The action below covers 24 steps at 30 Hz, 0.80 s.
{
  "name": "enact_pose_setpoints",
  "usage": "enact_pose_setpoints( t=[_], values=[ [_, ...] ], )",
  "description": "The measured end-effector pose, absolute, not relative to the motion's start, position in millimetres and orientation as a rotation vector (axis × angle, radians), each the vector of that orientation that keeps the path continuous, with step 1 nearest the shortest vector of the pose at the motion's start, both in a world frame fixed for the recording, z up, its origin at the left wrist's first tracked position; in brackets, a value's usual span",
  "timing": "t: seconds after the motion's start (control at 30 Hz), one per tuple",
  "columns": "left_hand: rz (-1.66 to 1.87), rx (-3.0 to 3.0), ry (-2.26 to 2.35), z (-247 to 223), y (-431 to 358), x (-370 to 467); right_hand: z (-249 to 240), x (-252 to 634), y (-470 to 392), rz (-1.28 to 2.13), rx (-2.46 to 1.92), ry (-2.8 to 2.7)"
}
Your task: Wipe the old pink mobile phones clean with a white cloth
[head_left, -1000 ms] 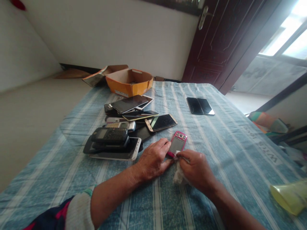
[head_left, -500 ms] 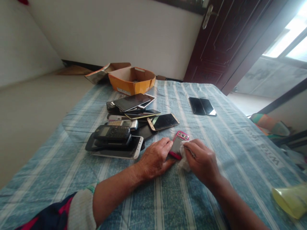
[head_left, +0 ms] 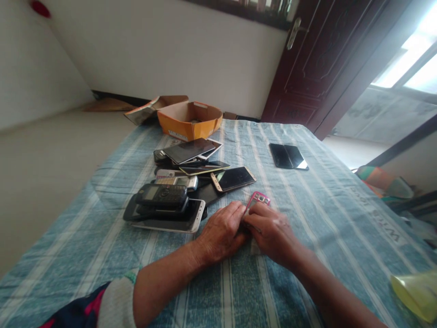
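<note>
A pink mobile phone (head_left: 262,197) lies on the striped cloth in front of me, its keys at the far end. My left hand (head_left: 223,230) grips its left edge, fingers closed along the side. Over the phone's screen lies my right hand (head_left: 269,228), its fingers pinched on a white tissue (head_left: 255,248) that is mostly hidden beneath the hand. The phone's near end is covered by both hands. To the left, a white smartphone (head_left: 196,216) lies under black keypad phones (head_left: 162,196). A gold smartphone (head_left: 234,178) rests just beyond my left hand.
More phones, including a black tablet-like one (head_left: 189,150), are heaped at left. Behind them stands an open orange cardboard box (head_left: 191,127). Two dark phones (head_left: 288,156) lie side by side at the far right. A yellow translucent container (head_left: 414,294) is at the right edge.
My right hand has moved left across the pink phone, taking the tissue along, and now covers most of the screen. My left hand stays at the phone's edge. The view has tilted slightly up.
</note>
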<state>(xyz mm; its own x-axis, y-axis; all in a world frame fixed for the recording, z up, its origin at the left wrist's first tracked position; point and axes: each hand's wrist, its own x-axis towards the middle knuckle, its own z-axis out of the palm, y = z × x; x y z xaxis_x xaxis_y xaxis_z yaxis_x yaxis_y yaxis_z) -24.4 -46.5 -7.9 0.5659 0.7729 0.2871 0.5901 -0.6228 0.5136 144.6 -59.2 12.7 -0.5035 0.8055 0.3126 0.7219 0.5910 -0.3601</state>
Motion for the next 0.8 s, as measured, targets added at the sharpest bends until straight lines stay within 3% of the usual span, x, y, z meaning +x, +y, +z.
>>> enact_pose_setpoints(
  t=[0.27,0.47,0.63,0.8],
  values=[
    [0.676,2.479,1.154,-14.1,-45.5,-27.7,-4.6,148.5,-53.1,0.007,-1.124,-2.320],
    [0.678,2.488,1.152,-9.5,-44.9,-28.5,-13.0,163.9,-33.6,-0.120,-1.342,-2.228],
    [0.686,2.496,1.151,-7.9,-43.9,-27.9,-23.3,171.2,-26.0,-0.070,-1.449,-2.074],
    [0.730,2.497,1.154,-9.8,-42.7,-28.2,-22.0,154.5,-44.6,0.013,-1.192,-2.199]
  ],
)
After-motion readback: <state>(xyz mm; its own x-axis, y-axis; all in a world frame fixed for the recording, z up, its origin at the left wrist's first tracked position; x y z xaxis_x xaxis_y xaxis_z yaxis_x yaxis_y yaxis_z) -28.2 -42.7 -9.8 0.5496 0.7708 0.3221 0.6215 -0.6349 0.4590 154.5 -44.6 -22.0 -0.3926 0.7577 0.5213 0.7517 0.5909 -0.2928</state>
